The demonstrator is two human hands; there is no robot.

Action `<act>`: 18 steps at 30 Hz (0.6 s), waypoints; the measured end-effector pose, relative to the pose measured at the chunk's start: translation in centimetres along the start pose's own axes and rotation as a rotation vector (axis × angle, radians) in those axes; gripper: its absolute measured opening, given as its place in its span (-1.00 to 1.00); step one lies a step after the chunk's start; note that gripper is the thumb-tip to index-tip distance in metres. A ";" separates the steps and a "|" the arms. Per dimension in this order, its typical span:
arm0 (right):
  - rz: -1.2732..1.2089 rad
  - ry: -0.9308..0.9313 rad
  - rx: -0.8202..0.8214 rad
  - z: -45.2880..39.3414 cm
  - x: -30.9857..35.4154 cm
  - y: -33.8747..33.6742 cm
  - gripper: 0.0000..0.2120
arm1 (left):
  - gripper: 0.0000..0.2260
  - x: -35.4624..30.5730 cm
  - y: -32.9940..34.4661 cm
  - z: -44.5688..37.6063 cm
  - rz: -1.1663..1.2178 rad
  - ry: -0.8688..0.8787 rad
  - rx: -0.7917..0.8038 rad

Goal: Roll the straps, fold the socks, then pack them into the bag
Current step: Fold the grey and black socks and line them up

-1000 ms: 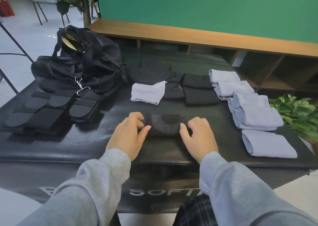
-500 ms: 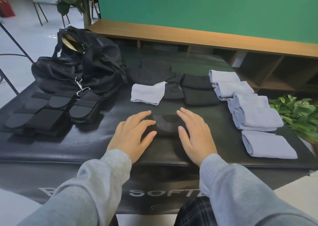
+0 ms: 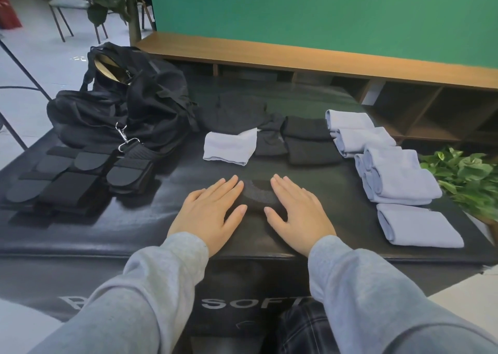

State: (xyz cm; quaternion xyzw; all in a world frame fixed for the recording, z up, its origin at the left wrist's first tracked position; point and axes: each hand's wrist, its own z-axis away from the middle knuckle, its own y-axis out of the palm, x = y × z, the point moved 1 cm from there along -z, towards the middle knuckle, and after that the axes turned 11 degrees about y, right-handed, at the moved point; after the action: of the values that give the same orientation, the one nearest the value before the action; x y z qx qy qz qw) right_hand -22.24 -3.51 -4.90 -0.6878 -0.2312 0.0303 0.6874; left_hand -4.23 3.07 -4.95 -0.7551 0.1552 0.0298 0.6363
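Observation:
A folded black sock (image 3: 257, 194) lies on the black mat (image 3: 151, 219) near its front edge. My left hand (image 3: 208, 212) and my right hand (image 3: 299, 213) lie flat with straight fingers, pressing its left and right sides. Several folded pale blue socks (image 3: 401, 181) are stacked along the right. One pale blue sock (image 3: 229, 146) and several black socks (image 3: 304, 141) lie behind the hands. The black bag (image 3: 121, 106) stands open at the back left. Rolled black straps (image 3: 72, 178) sit in front of it.
A wooden bench shelf (image 3: 323, 57) runs behind the mat below a green wall. A leafy plant (image 3: 466, 176) stands past the mat's right edge. A metal clip (image 3: 125, 138) hangs from the bag's strap. Chair legs stand far left.
My hands had curled fingers gripping the black sock's edges while folding it; they have since flattened and now press down on the folded sock, slid slightly forward.

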 end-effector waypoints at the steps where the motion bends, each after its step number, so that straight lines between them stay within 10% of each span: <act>1: -0.004 0.000 0.006 0.0 0.0 0.0 -0.41 | -0.53 0.0 0.0 0.0 0.003 -0.002 -0.001; 8: -0.252 0.081 -0.085 0.1 -0.2 -0.7 -0.57 | -0.48 0.1 0.0 0.2 0.064 -0.092 -0.061; 18: -0.204 0.222 -0.020 0.4 0.0 -0.9 -0.51 | -0.40 -0.6 -0.7 -1.6 0.052 -0.204 0.243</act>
State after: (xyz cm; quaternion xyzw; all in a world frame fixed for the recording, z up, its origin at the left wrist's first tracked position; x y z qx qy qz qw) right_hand -22.66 -3.20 -4.10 -0.6668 -0.2227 -0.1186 0.7012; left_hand -4.81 1.73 -3.84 -0.6614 0.1120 0.1038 0.7344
